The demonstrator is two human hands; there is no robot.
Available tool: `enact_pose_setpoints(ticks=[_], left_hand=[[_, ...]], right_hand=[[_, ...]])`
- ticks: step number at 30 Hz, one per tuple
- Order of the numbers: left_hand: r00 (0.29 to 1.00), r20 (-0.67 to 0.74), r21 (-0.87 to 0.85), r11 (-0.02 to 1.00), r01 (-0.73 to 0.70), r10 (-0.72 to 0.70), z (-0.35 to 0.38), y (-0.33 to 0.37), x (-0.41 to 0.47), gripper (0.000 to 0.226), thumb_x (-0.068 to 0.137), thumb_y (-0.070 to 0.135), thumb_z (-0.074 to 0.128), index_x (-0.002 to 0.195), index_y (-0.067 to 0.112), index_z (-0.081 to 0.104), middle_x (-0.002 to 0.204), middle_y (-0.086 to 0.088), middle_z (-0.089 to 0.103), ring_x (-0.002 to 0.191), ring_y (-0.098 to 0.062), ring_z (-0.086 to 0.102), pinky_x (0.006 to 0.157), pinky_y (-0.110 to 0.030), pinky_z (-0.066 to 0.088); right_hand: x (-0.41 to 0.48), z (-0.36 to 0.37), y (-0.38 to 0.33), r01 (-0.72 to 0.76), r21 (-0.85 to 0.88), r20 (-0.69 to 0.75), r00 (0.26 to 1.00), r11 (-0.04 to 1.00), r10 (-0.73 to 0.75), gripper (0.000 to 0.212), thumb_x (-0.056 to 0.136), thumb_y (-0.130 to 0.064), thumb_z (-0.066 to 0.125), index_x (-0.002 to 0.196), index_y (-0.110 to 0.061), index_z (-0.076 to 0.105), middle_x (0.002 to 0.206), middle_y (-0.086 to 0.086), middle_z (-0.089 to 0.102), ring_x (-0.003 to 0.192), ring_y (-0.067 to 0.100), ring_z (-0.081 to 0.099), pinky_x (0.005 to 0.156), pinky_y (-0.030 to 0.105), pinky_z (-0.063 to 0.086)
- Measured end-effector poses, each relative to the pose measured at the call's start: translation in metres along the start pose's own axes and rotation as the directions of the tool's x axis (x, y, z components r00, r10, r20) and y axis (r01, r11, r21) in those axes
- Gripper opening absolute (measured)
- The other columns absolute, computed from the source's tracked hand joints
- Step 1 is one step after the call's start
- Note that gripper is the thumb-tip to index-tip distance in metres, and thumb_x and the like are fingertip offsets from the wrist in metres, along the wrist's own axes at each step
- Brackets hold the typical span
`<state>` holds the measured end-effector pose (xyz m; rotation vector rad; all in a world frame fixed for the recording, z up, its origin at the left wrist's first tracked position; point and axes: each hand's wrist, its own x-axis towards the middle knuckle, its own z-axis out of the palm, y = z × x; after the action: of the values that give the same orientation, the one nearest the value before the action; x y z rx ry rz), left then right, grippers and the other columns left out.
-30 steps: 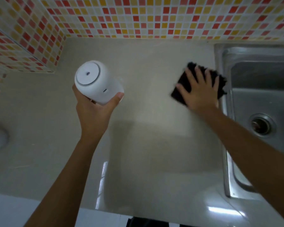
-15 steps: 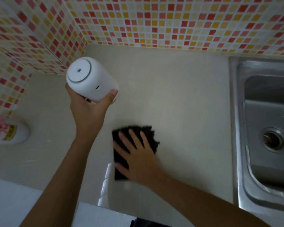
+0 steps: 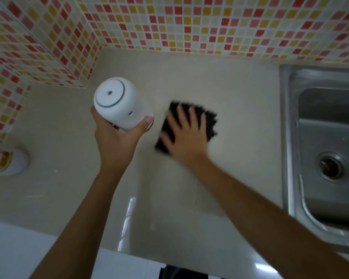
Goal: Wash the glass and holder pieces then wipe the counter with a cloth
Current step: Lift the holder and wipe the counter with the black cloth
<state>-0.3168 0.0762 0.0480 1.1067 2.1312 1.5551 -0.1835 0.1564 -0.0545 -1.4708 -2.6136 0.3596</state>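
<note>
My left hand grips a white cylindrical holder from below and keeps it lifted off the beige counter. A black cloth lies flat on the counter just right of the holder. My right hand presses on the cloth with its fingers spread and straight, and it is blurred by motion. The hand covers most of the cloth's lower left part.
A steel sink with a round drain takes up the right side. A white bottle with a yellow label lies at the left edge. Mosaic-tiled walls bound the counter at the back and left. The counter's front edge runs along the bottom.
My right hand has slid the cloth from beside the sink to the near counter below the holder, then back up and right. My left hand still holds the holder up.
</note>
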Motion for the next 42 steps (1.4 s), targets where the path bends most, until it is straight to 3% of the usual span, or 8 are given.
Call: enact_pose_setpoints(ticks=[3,6,11,17,24,30,36,42], left_hand=[[1.0,0.029,-0.035,0.999,0.002,-0.001,0.016,0.009,0.003,0.087,0.066,0.03,0.087,0.131,0.035,0.029,0.12,0.031,0.05,0.113,0.01,0.052,0.094,-0.016,0.046],[0.998,0.06,-0.068,0.998,0.004,0.0,0.031,0.02,0.008,0.089,0.064,0.03,0.087,0.131,0.036,0.029,0.121,0.027,0.05,0.112,0.01,0.052,0.093,-0.012,0.045],[0.996,0.092,-0.085,0.996,-0.011,0.019,0.047,0.021,0.007,0.092,0.062,0.03,0.088,0.133,0.034,0.029,0.121,0.028,0.05,0.113,0.009,0.052,0.095,-0.013,0.045],[0.99,0.138,-0.047,0.999,0.018,-0.011,0.05,0.008,-0.013,0.094,0.061,0.033,0.088,0.133,0.036,0.028,0.126,0.021,0.051,0.115,0.006,0.052,0.096,-0.016,0.045],[0.993,0.115,-0.078,0.997,0.021,-0.012,0.055,0.021,-0.009,0.09,0.064,0.028,0.088,0.133,0.033,0.029,0.12,0.028,0.049,0.113,0.01,0.052,0.098,-0.017,0.045],[0.987,0.158,-0.141,0.988,0.063,-0.04,0.087,0.033,-0.013,0.097,0.063,0.028,0.088,0.14,0.018,0.032,0.129,0.012,0.053,0.117,0.002,0.053,0.101,-0.025,0.046],[0.969,0.232,-0.08,0.991,0.106,-0.085,0.106,0.026,-0.037,0.1,0.059,0.038,0.089,0.14,0.023,0.031,0.132,0.012,0.052,0.115,0.003,0.053,0.099,-0.023,0.047],[0.96,0.261,-0.04,0.993,0.112,-0.098,0.113,0.01,-0.057,0.101,0.058,0.04,0.089,0.139,0.026,0.03,0.135,0.011,0.05,0.121,-0.002,0.051,0.102,-0.035,0.048]], right_hand=[[-0.122,-0.001,-0.003,0.209,0.027,0.042,0.977,0.978,-0.21,0.062,0.091,-0.06,0.038,0.146,-0.034,0.032,0.157,0.001,0.026,0.144,0.035,0.019,0.111,0.062,0.015],[-0.186,-0.021,0.042,0.248,-0.013,0.122,0.962,0.969,-0.244,0.067,0.087,-0.067,0.039,0.147,-0.04,0.027,0.157,-0.005,0.023,0.144,0.029,0.023,0.11,0.061,0.019],[-0.076,-0.043,0.147,-0.1,-0.12,-0.011,0.995,0.988,0.1,0.066,0.087,-0.068,0.032,0.146,-0.04,0.029,0.155,-0.002,0.029,0.142,0.03,0.026,0.113,0.058,0.016],[0.095,-0.052,0.172,-0.404,-0.089,0.026,0.913,0.91,0.408,0.071,0.089,-0.072,0.013,0.151,-0.037,0.008,0.161,0.0,0.004,0.147,0.033,0.001,0.116,0.056,-0.001],[-0.032,-0.021,0.073,0.014,-0.018,-0.036,0.999,1.0,-0.014,0.061,0.092,-0.061,0.035,0.146,-0.033,0.034,0.155,0.004,0.03,0.142,0.037,0.023,0.113,0.059,0.014],[-0.215,-0.032,0.093,0.274,-0.064,0.147,0.954,0.96,-0.262,0.069,0.087,-0.068,0.04,0.148,-0.04,0.024,0.158,-0.005,0.021,0.145,0.027,0.018,0.109,0.06,0.022],[-0.085,-0.049,0.172,-0.065,-0.114,-0.04,0.997,0.991,0.061,0.063,0.09,-0.067,0.033,0.146,-0.039,0.029,0.154,-0.001,0.031,0.142,0.03,0.027,0.114,0.053,0.019],[0.008,-0.054,0.181,-0.294,-0.105,0.021,0.954,0.95,0.298,0.069,0.089,-0.072,0.013,0.15,-0.039,0.009,0.161,-0.001,0.009,0.147,0.028,0.007,0.118,0.05,0.001]])
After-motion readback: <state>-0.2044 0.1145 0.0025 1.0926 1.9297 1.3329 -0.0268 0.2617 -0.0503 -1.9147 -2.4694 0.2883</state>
